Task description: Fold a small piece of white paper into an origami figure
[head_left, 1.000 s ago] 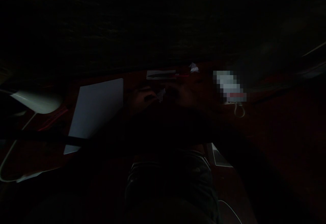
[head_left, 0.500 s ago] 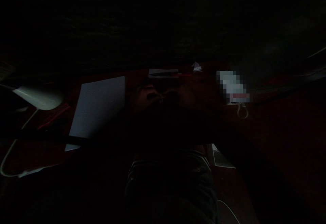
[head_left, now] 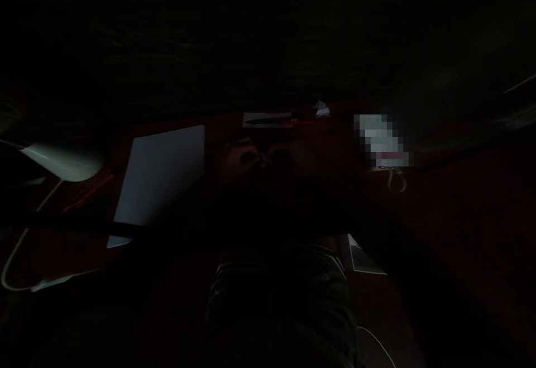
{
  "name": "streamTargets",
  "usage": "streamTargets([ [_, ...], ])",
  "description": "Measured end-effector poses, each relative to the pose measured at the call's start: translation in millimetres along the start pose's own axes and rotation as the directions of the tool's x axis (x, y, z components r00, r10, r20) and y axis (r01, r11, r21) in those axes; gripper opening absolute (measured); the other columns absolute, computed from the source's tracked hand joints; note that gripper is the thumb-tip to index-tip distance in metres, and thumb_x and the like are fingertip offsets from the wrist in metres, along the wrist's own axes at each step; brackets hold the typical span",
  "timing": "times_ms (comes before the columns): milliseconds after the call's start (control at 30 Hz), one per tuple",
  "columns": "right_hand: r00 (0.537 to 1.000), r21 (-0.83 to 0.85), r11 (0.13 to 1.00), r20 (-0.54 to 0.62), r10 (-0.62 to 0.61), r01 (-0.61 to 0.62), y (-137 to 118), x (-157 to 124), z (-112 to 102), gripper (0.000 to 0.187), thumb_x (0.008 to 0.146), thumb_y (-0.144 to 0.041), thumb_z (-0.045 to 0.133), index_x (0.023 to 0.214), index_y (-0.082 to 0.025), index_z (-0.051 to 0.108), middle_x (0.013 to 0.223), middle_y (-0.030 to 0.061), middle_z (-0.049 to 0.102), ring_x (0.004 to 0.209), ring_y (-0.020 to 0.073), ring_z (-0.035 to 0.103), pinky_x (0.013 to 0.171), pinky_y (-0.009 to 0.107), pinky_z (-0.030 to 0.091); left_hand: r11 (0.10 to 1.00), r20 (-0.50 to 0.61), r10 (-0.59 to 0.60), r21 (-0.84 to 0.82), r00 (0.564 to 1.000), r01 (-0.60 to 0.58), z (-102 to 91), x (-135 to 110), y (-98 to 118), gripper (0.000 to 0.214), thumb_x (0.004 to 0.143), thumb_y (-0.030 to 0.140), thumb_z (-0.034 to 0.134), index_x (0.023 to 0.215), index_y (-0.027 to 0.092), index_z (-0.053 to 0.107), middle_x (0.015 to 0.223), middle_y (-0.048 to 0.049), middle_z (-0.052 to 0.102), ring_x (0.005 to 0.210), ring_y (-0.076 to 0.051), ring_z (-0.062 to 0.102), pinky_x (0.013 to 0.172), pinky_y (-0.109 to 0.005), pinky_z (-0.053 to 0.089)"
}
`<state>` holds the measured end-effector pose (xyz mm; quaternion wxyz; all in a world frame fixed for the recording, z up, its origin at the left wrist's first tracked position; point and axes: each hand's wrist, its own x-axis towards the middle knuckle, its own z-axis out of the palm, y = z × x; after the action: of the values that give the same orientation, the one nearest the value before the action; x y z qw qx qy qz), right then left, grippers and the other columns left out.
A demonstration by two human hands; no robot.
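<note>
The view is very dark. My left hand (head_left: 238,158) and my right hand (head_left: 299,156) meet in the middle, fingers bent into a pinch. Between their fingertips is a small pale piece (head_left: 263,161), too dim to name for certain; it looks like folded paper. Just beyond the fingers lies a narrow strip of paper (head_left: 255,116). A dark pointed blade with a red handle (head_left: 302,122) rests across it. A small folded white paper (head_left: 322,109) sits beyond my right hand.
To the left lie a large white sheet (head_left: 163,172), a white lamp-like cone (head_left: 67,158) with a cord, and a pink-red strip (head_left: 90,190). A blurred-out pale object (head_left: 383,140) with a cord loop (head_left: 397,181) is at right. A pale-edged flat item (head_left: 366,262) is lower right.
Both hands keep their pinch on the small pale piece, with barely any finger movement. The whole view has shifted very slightly.
</note>
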<state>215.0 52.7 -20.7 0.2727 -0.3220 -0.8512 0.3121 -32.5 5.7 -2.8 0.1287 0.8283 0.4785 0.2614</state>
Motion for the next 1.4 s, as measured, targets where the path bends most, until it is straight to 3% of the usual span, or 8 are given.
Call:
streamTargets([
  [100, 0.998, 0.016, 0.999, 0.039, -0.045, 0.045, -1.3, -0.3, -4.9, 0.017, 0.097, -0.018, 0.075, 0.108, -0.025, 0.087, 0.118, 0.0057, 0.088, 0.111, 0.0258, 0.082, 0.105, 0.041, 0.060, 1.000, 0.003, -0.005, 0.006, 1.000, 0.005, -0.5, 0.6, -0.1, 0.011, 0.098, 0.029, 0.074, 0.092, 0.022, 0.080, 0.100, -0.0046, 0.079, 0.091, -0.020, 0.071, 0.084, -0.034, 0.056],
  [267, 0.999, 0.211, 0.976, 0.002, -0.047, 0.045, 4.0, -2.0, -7.8, 0.018, 0.092, -0.018, 0.076, 0.107, -0.023, 0.086, 0.110, 0.0054, 0.088, 0.100, 0.0237, 0.083, 0.096, 0.039, 0.063, 1.000, -0.041, -0.004, 0.004, 0.999, 0.005, -3.2, -3.3, -2.6, 0.015, 0.097, 0.032, 0.069, 0.097, 0.021, 0.079, 0.099, -0.0055, 0.080, 0.093, -0.022, 0.073, 0.087, -0.036, 0.058],
  [367, 0.993, 0.245, 0.968, -0.113, -0.026, 0.053, 13.6, -1.1, -12.5, 0.022, 0.089, -0.016, 0.075, 0.106, -0.024, 0.086, 0.113, 0.0058, 0.088, 0.105, 0.0249, 0.082, 0.100, 0.041, 0.064, 0.999, -0.061, 0.039, -0.026, 0.997, -0.041, -7.0, -7.5, -3.4, 0.026, 0.096, 0.027, 0.065, 0.114, 0.021, 0.081, 0.100, -0.0059, 0.081, 0.096, -0.023, 0.074, 0.092, -0.037, 0.059],
  [533, 0.932, 0.180, 0.984, -0.356, 0.071, -0.006, 39.6, -2.1, -38.4, 0.027, 0.086, -0.008, 0.066, 0.096, -0.023, 0.086, 0.108, 0.0060, 0.088, 0.105, 0.0258, 0.081, 0.103, 0.044, 0.063, 0.992, 0.040, 0.126, -0.027, 0.991, -0.125, -13.9, -10.3, -0.6, 0.049, 0.097, 0.019, 0.062, 0.142, 0.026, 0.080, 0.112, -0.0084, 0.080, 0.100, -0.023, 0.073, 0.096, -0.040, 0.059],
  [667, 0.887, 0.194, 0.975, -0.424, 0.183, -0.108, 56.0, -5.3, -55.5, 0.027, 0.085, -0.008, 0.064, 0.090, -0.024, 0.085, 0.104, 0.0041, 0.088, 0.103, 0.0253, 0.081, 0.104, 0.045, 0.063, 0.981, 0.099, 0.181, -0.088, 0.979, -0.172, -16.7, -7.8, -8.4, 0.040, 0.098, 0.017, 0.061, 0.125, 0.028, 0.088, 0.107, -0.0067, 0.078, 0.095, -0.020, 0.072, 0.090, -0.034, 0.058],
  [833, 0.892, 0.204, 0.972, -0.408, 0.196, -0.120, 57.5, -5.7, -55.8, 0.028, 0.082, -0.009, 0.064, 0.090, -0.023, 0.086, 0.101, 0.0041, 0.088, 0.099, 0.0249, 0.081, 0.101, 0.045, 0.064, 0.959, 0.028, 0.201, -0.210, 0.979, -0.191, -18.5, -5.9, -25.9, 0.021, 0.097, 0.022, 0.067, 0.094, 0.022, 0.088, 0.098, -0.0079, 0.080, 0.091, -0.020, 0.073, 0.086, -0.033, 0.058],
  [1000, 0.897, 0.218, 0.968, -0.391, 0.205, -0.127, 57.0, -5.0, -53.6, 0.020, 0.084, -0.014, 0.068, 0.088, -0.023, 0.085, 0.098, 0.0044, 0.086, 0.098, 0.0252, 0.080, 0.099, 0.045, 0.064, 0.965, 0.004, 0.168, -0.204, 0.986, -0.164, -18.8, -6.6, -25.3, 0.013, 0.094, 0.029, 0.075, 0.093, 0.022, 0.086, 0.092, -0.0068, 0.078, 0.086, -0.019, 0.071, 0.080, -0.032, 0.055],
  [1400, 0.903, 0.194, 0.973, -0.385, 0.193, -0.125, 58.4, -3.5, -51.0, 0.026, 0.085, -0.011, 0.065, 0.088, -0.024, 0.087, 0.098, 0.0038, 0.088, 0.096, 0.0248, 0.081, 0.095, 0.042, 0.063, 0.969, 0.053, 0.170, -0.191, 0.984, -0.157, -24.8, -11.0, -22.5, 0.030, 0.094, 0.016, 0.060, 0.103, 0.021, 0.088, 0.095, -0.0068, 0.083, 0.088, -0.020, 0.075, 0.082, -0.033, 0.056],
])
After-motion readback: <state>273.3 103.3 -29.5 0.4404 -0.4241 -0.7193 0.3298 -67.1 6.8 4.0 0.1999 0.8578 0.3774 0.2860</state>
